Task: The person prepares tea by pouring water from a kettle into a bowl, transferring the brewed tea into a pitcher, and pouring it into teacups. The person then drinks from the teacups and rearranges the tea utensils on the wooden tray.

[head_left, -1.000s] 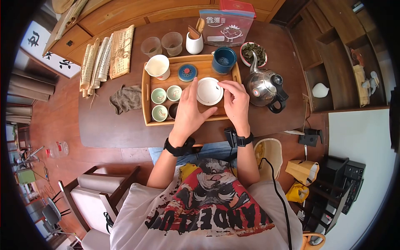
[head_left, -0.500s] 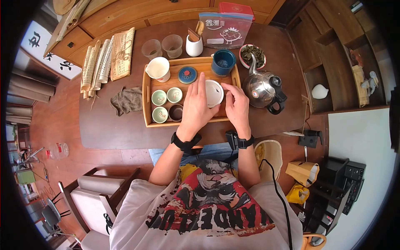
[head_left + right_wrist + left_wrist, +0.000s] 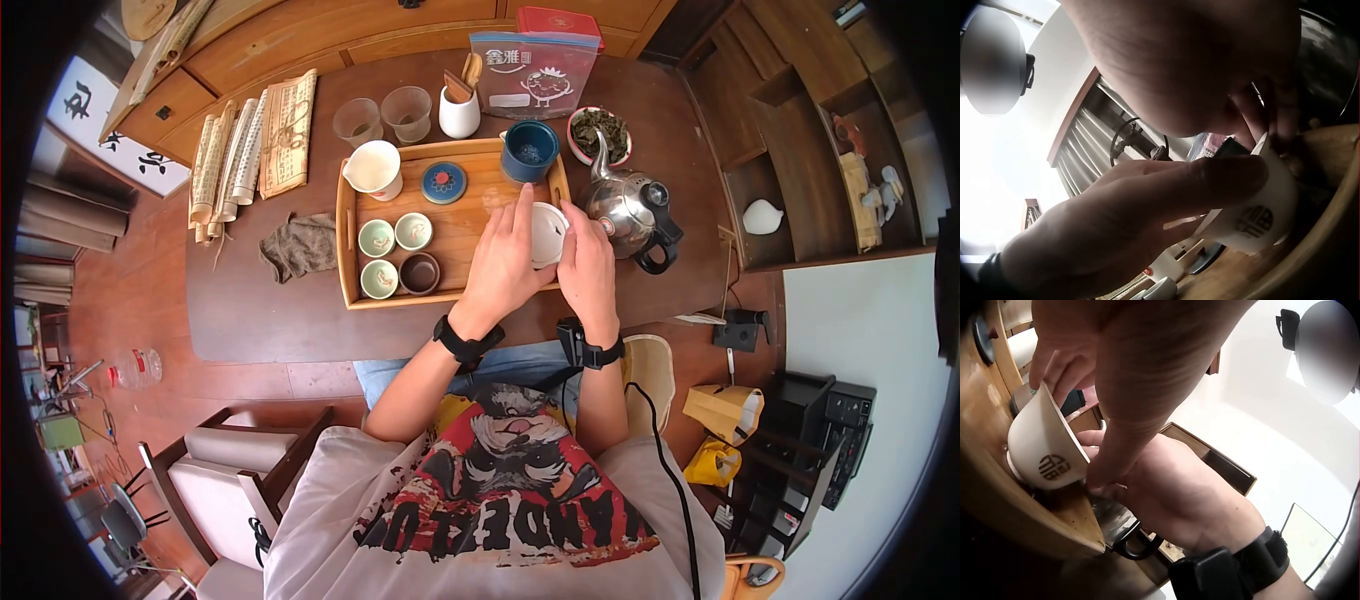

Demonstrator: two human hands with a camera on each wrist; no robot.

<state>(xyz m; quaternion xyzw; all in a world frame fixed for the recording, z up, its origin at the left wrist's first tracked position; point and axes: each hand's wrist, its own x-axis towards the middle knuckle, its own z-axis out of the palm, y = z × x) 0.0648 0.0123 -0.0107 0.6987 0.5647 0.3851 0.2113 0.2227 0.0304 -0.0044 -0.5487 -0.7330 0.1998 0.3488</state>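
White bowl: round white vessel point(image 3: 547, 236) with a dark printed emblem on its outer wall; over the past second shifted, hands with it, from the tray's middle towards its right end.
Present place: near right part of the rectangular pale-wood tray point(image 3: 455, 226), on the person's side of the deep dark-blue cup point(image 3: 529, 165); whether its foot touches the wood, I cannot tell.
Small brown cup: round, dark brown, plain point(image 3: 419, 273); partly covered by a hand a second ago, now in full sight, the hand having gone rightwards.
Remaining tray pieces: white spouted pitcher point(image 3: 374, 173) and blue disc-shaped lid with a red centre point(image 3: 444, 183), both unshifted on the tray.
Meaning of the move: by my judgement, handling of the bowl alone is the step under way, and its new place gives less room on the right.
Left hand: on the bowl's left side point(image 3: 503, 262); fingers long and extended forward at the far side, thumb on the near side, the rim held between.
Right hand: at the bowl's right side point(image 3: 588, 265), fingers bent at the rim and gripping it; part of that grip is hidden.
Forearms: both reaching forward from the table's near edge, hands close together, backs uppermost.
Steel kettle: shiny, rounded, black-handled point(image 3: 624, 204), on the brown table point(image 3: 235, 320) just beside the right hand.
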